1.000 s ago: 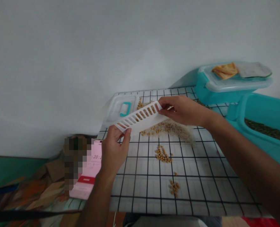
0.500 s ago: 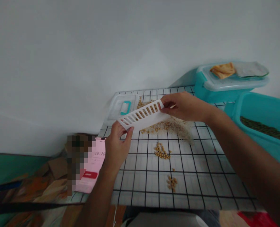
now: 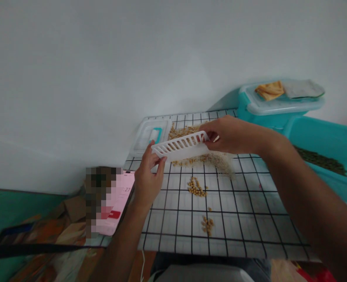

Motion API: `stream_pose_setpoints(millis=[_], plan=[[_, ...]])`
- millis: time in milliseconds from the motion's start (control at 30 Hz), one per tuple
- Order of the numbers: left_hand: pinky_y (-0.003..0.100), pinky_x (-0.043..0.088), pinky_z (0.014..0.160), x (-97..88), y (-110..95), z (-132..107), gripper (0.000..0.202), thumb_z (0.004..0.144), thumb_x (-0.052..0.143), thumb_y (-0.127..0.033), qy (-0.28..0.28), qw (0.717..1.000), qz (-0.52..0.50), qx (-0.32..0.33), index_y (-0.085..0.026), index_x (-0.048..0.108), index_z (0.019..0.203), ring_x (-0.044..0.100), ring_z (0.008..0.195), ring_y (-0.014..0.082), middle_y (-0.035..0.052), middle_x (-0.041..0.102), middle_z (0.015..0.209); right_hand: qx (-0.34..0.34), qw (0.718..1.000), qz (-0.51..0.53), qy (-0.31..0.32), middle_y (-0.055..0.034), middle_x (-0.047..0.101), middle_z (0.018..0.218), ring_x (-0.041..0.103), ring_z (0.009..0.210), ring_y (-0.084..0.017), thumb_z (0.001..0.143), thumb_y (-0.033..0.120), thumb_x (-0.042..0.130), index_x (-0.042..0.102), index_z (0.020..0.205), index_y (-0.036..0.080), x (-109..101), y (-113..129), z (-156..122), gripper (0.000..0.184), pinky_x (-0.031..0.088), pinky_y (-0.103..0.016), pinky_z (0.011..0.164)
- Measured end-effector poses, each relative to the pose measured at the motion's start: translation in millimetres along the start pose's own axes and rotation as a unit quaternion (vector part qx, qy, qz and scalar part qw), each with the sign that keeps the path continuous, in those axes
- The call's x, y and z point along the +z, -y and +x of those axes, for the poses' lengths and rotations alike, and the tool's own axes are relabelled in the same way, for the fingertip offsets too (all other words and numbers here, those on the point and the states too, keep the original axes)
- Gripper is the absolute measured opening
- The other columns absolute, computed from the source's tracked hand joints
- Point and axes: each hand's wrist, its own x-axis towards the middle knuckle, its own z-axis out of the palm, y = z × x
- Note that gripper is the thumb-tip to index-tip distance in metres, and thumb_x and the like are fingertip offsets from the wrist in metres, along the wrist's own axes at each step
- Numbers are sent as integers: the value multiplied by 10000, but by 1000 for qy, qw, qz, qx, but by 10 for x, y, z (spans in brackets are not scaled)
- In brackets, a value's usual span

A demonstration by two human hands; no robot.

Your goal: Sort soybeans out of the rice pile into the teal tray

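A long white slotted plastic basket (image 3: 187,150) is held tilted above the table, between both hands. My left hand (image 3: 150,176) pinches its left end, thumb at the near side. My right hand (image 3: 229,135) grips the right end from above, fingers partly hidden. Below and behind it, soybeans (image 3: 180,134) lie spread on the table, partly covered by the basket. Pale fine grain (image 3: 223,162) is heaped just right of the basket's near side. Two smaller soybean groups lie closer to me, one middle cluster (image 3: 196,188) and one front cluster (image 3: 207,225).
A clear lid (image 3: 142,133) with a turquoise handle lies at the back left. On the right stand an open turquoise bin (image 3: 311,129) holding green pellets (image 3: 321,159) and a lidded bin (image 3: 246,103) with cloths (image 3: 270,91) on top. A pink-screened phone (image 3: 122,201) rests at the left edge.
The basket has turned slightly in my hands, its right end lower and its slotted side seen more from above. My view has shifted a little. Both hands keep their hold.
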Motion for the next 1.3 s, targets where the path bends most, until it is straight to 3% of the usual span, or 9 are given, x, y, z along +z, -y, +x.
stream_pose_setpoints(millis=[133,300,400,533,867,1300], plan=[[399,590,999,32,37,1,646,960,629,-304,-17,1000,-2,21,-255,350,1541,734,1041,189,69,748,1172,4,1000,-5,13,11,739,778,629,640,-145,783,97,637,742,945,275,-7,24,-10,263,376,-280,584],[388,612,961,62,104,13,669,939,663,-271,-41,998,-22,41,-244,372,1541,738,1020,187,75,749,1150,20,997,-40,57,-23,751,877,653,729,-164,836,156,587,731,995,250,-69,92,-18,234,383,-283,622],[387,620,949,78,126,14,668,940,665,-271,-36,998,-26,41,-253,376,1542,738,1017,183,75,747,1156,32,996,-53,70,-26,746,878,649,732,-171,848,188,587,721,1018,256,-88,104,-19,228,378,-286,618],[385,630,932,86,128,17,672,935,673,-274,-34,998,-20,42,-266,380,1540,739,1002,180,71,741,1181,41,994,-58,79,-34,736,854,643,733,-174,839,201,588,702,913,242,-86,82,-15,142,372,-287,608],[351,620,942,79,90,6,687,928,670,-204,-24,998,-30,58,-257,375,1545,735,1009,168,64,748,1152,52,992,-59,96,-18,733,835,630,704,-169,809,188,602,729,1018,261,-97,40,-2,255,373,-292,602],[372,629,927,-35,52,-26,676,922,677,-247,12,999,5,53,-257,370,1525,750,973,174,57,755,1155,53,990,-72,112,-27,731,827,624,712,-184,823,246,591,729,952,249,-108,17,10,189,370,-318,622]])
